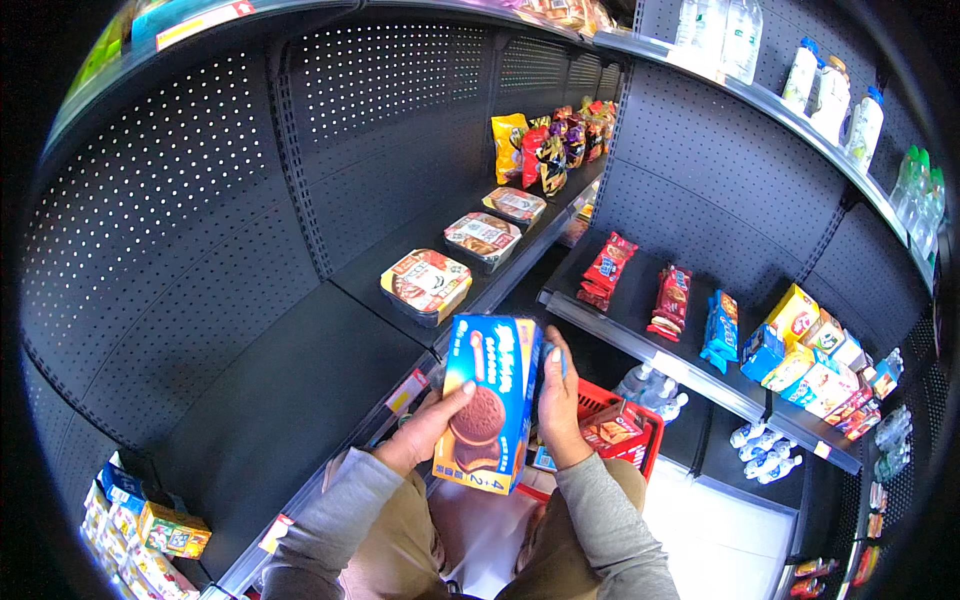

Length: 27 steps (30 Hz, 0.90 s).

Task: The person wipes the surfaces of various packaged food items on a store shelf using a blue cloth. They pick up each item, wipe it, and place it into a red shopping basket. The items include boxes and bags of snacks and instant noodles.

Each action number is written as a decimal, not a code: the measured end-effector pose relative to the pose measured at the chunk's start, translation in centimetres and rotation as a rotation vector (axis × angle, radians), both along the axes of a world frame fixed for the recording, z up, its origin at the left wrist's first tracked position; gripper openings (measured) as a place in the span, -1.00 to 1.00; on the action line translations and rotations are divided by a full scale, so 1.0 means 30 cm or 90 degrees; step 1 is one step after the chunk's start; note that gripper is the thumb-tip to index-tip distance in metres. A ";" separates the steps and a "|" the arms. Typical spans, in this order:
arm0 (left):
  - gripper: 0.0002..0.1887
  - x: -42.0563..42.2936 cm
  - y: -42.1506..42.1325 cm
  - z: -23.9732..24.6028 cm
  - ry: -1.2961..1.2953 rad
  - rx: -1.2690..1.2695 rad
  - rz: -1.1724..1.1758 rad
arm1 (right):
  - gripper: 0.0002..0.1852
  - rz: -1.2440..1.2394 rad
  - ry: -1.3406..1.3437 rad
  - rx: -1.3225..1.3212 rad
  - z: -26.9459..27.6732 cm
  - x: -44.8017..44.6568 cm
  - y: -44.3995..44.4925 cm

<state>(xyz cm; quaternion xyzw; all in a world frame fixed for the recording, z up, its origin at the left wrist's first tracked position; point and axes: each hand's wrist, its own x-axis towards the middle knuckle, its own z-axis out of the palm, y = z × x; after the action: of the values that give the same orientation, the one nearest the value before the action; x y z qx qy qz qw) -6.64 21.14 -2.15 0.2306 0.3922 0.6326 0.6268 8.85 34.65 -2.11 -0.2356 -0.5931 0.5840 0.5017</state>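
Note:
A blue and yellow cookie box, printed with chocolate sandwich cookies, is held upright, tilted slightly, in front of my body. My left hand grips its lower left side, thumb across the front face. Close to its right side is my right hand, fingers pointing up and thumb against a small blue item. Most of that item is hidden, so its kind is unclear. Below my right hand a red shopping basket holds a red box with food pictures and other packages.
On the left shelf are several sealed food trays and snack bags. Another shelf at right carries red packets, a blue packet and several boxes. Bottles stand beneath; cartons sit lower left.

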 end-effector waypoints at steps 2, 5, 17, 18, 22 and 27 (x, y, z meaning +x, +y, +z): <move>-0.41 0.015 0.000 -0.003 0.156 0.005 -0.010 | -0.21 -0.050 0.015 0.027 0.015 0.011 0.022; -0.41 0.026 0.023 -0.057 0.295 0.077 0.061 | -0.17 -0.050 0.002 0.042 -0.049 -0.002 0.026; -0.45 -0.091 0.016 0.023 0.054 0.162 0.495 | -0.19 0.209 -0.204 -0.025 -0.061 -0.067 -0.151; -0.45 -0.085 0.018 0.032 0.049 0.173 0.503 | -0.21 0.203 -0.149 -0.042 -0.077 -0.076 -0.147; -0.45 -0.084 0.100 0.029 0.000 0.166 0.480 | -0.19 0.181 -0.024 -0.128 -0.106 -0.080 -0.074; -0.40 -0.133 0.245 0.113 -0.287 0.204 0.255 | -0.36 0.234 0.242 -0.403 -0.016 -0.049 0.014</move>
<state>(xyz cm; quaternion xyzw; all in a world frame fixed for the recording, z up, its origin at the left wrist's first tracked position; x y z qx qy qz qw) -10.63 28.50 1.24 0.0983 0.1769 0.8319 0.5168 7.38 35.06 -2.58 -0.1562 -0.3131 0.8504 0.3929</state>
